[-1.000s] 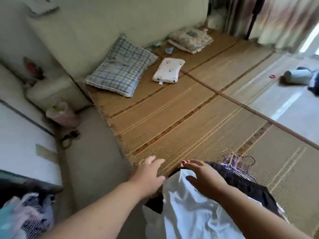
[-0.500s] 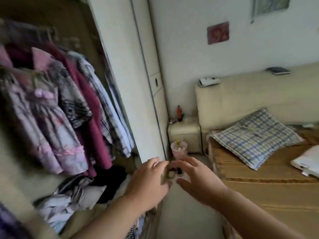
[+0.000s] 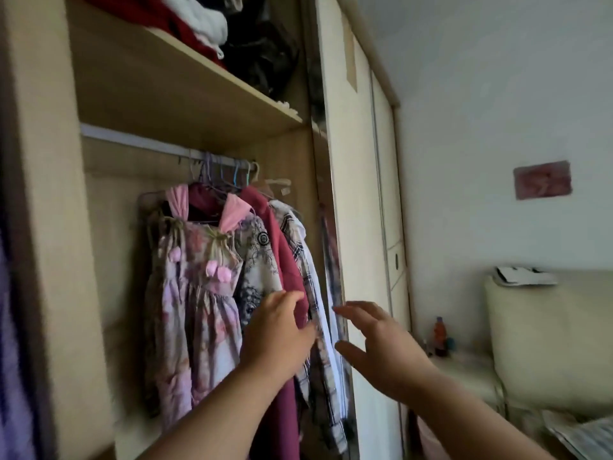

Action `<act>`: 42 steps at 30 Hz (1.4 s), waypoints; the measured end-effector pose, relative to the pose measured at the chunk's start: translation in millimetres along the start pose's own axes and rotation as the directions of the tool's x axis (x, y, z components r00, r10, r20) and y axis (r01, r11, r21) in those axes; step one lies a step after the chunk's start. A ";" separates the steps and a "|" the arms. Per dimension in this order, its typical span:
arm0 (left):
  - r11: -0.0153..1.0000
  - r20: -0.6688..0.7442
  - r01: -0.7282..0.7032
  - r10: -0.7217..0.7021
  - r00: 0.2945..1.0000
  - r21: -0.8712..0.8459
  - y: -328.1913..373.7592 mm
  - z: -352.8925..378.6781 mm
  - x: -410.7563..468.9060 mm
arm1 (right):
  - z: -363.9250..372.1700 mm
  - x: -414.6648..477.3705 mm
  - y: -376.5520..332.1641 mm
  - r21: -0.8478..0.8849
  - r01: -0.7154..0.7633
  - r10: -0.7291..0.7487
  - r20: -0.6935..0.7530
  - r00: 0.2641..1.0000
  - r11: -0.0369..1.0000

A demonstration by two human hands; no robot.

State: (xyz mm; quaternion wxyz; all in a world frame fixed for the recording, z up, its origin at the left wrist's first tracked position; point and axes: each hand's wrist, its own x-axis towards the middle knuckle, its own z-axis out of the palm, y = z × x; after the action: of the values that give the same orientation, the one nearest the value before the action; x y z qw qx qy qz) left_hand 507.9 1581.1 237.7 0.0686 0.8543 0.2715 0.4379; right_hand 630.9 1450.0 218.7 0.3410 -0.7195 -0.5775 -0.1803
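An open wardrobe fills the left of the view. Several garments hang on hangers from its rail: a floral pink dress, a maroon garment and a plaid shirt. My left hand is raised in front of the maroon garment and the plaid shirt, fingers relaxed, holding nothing. My right hand hovers with spread fingers in front of the wardrobe's sliding door. Whether either hand touches cloth or door I cannot tell.
A shelf above the rail carries folded red, white and black clothes. At right are a cream headboard, a low bedside stand with a small bottle, and a pink picture on the wall.
My view swung from the mat-covered bed and the clothes on it up to the wardrobe. Both hands rose from low in front of me to the hanging garments, still holding nothing.
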 end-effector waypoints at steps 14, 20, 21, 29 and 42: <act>0.936 -0.312 0.115 -0.006 0.950 0.332 -45.4 -4.1 201.8 | 29.8 293.5 65.0 0.223 0.176 -0.159 -0.093 0.983 0.959; 0.825 -0.292 0.248 -0.106 0.951 0.507 -59.3 2.6 288.7 | 60.7 425.3 92.1 0.490 0.181 -0.147 -0.109 0.983 0.853; 0.799 -0.281 0.282 -0.149 0.948 0.530 -61.0 6.5 300.5 | 66.7 442.2 95.7 0.523 0.168 -0.139 -0.094 0.986 0.835; 0.689 -0.232 0.378 -0.299 0.926 0.618 -75.6 11.6 330.1 | 110.4 510.7 92.2 0.393 0.157 -0.198 0.068 0.978 0.906; 0.756 -0.181 0.346 -0.296 0.938 0.555 -99.2 -22.6 301.6 | 130.1 488.8 27.3 0.828 0.107 -0.323 0.093 0.942 0.551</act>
State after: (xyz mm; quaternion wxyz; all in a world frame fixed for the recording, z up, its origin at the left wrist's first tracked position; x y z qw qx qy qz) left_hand 591.5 1820.0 430.7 -0.1315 0.7563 0.5365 0.3506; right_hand 770.5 1884.3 439.0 0.5365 -0.4221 -0.7152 0.1498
